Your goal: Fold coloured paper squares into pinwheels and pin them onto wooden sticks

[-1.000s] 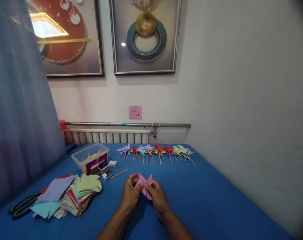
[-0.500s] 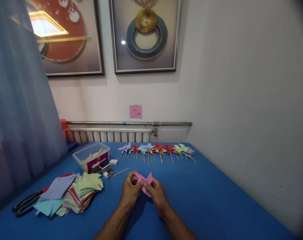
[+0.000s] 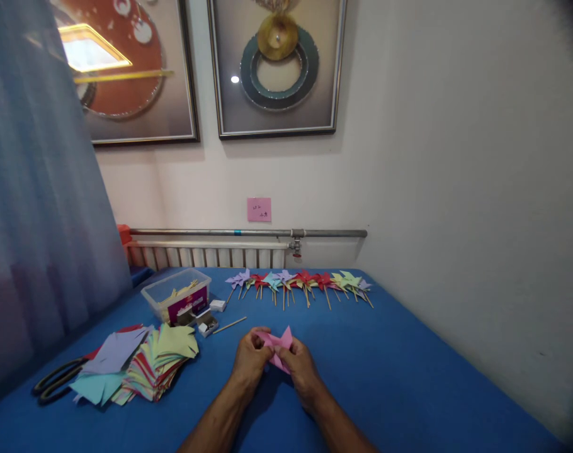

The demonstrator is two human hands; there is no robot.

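A pink paper pinwheel (image 3: 281, 358), partly folded, is held between both hands above the blue table. My left hand (image 3: 251, 360) grips its left side, thumb pressed near the centre. My right hand (image 3: 300, 366) pinches the right side, its thumb also by the middle. Pointed corners of the paper stick up between the hands; the fingers behind it are hidden. A single wooden stick (image 3: 230, 324) lies just beyond my left hand. Next to the stick stands a small open box (image 3: 207, 323) with tiny items I cannot make out.
Finished pinwheels on sticks (image 3: 303, 280) line the table's far edge. At left are a clear tub of sticks (image 3: 175, 296), a small white box (image 3: 217, 305), a stack of cut coloured paper (image 3: 161, 362) and scissors (image 3: 57, 379). A blue curtain (image 3: 45, 189) hangs beside them.
Both hands keep hold of the pink paper with almost the same grip. The whole view has shifted slightly, so things appear a little further right.
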